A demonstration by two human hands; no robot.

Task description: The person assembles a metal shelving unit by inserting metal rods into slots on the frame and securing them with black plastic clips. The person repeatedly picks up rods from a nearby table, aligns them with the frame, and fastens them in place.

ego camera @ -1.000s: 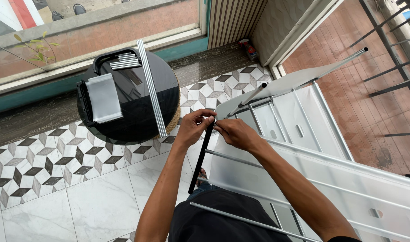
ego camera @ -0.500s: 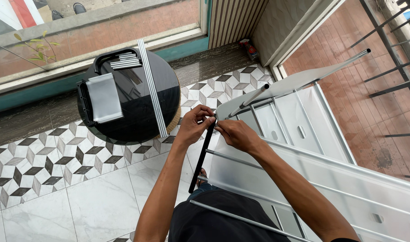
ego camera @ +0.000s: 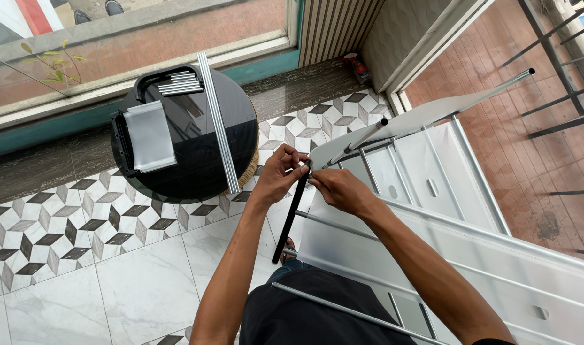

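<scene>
Head view looked straight down at both hands meeting over a white rack (ego camera: 471,255). Left hand (ego camera: 280,176) was pinched closed on the top end of a black bar (ego camera: 291,220), fingers curled round it right at the joint with a grey tube (ego camera: 362,137). Right hand (ego camera: 338,190) was clenched just beside it, thumb and fingers pressed at the same joint, touching the bar's top; what small part it gripped there was probably a connector, too small to tell. Black bar slanted down from the hands toward the person's lap, its lower end near a dark shirt (ego camera: 317,306). Rack lay tilted across the right half, its panels and thin rods spread under the right forearm. Round black table (ego camera: 196,160) stood well apart to the upper left, carrying a long silver rail (ego camera: 218,124), a short bundle of tubes (ego camera: 180,83) and a clear bag (ego camera: 149,135). Patterned tile floor (ego camera: 49,223) lay below.
</scene>
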